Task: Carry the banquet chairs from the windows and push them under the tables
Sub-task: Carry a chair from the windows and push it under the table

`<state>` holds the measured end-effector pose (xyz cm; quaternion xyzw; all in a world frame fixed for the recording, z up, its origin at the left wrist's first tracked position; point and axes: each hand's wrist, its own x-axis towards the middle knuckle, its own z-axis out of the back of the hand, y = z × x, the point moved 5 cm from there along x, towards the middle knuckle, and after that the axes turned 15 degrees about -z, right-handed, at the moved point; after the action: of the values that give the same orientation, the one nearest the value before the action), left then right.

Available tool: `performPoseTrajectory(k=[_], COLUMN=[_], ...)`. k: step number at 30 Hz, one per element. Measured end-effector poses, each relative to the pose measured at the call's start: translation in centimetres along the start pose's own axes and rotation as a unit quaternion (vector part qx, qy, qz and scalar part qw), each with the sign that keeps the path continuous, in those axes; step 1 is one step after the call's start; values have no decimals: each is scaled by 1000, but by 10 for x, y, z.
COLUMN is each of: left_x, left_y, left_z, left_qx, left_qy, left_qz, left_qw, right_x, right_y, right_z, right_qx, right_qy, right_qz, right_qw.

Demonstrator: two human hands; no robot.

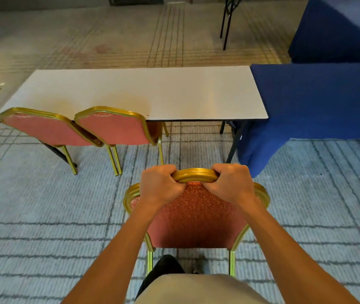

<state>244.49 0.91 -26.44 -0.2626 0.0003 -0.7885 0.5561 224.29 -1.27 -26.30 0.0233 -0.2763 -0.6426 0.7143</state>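
Gripping the banquet chair (194, 218) top, left hand (160, 185) and right hand (231, 185).

Red-padded gold-framed chair (196, 216) before me, long white desk (174, 93) beyond; second chair (113, 126) and third chair (43, 128) tucked under its left.

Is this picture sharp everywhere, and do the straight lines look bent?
Head view: the left hand, right hand and held chair are sharp; the far blue tablecloth at top right is blurred. Head view: carpet lines bow near the frame edges, a wide-lens distortion.
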Motion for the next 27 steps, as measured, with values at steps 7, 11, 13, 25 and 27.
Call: performPoseTrajectory(k=[7, 11, 13, 25, 27], left_x=[87, 143, 170, 310, 334], left_y=[52, 101, 119, 180, 190], left_z=[-38, -71, -82, -119, -128], left_qx=[-14, -24, -34, -60, -56], left_qy=[4, 30, 45, 95, 92], left_qz=[17, 35, 37, 24, 20], left_qw=[1000, 999, 998, 993, 994], right_x=[97, 164, 192, 326, 351], right_y=[-15, -19, -20, -43, -48], right_z=[-45, -85, -97, -143, -152], right_qx=[-10, -33, -40, -48, -43], right_qy=[4, 18, 28, 52, 53], right_qz=[0, -15, -27, -93, -94], right_qw=[1000, 999, 998, 993, 993])
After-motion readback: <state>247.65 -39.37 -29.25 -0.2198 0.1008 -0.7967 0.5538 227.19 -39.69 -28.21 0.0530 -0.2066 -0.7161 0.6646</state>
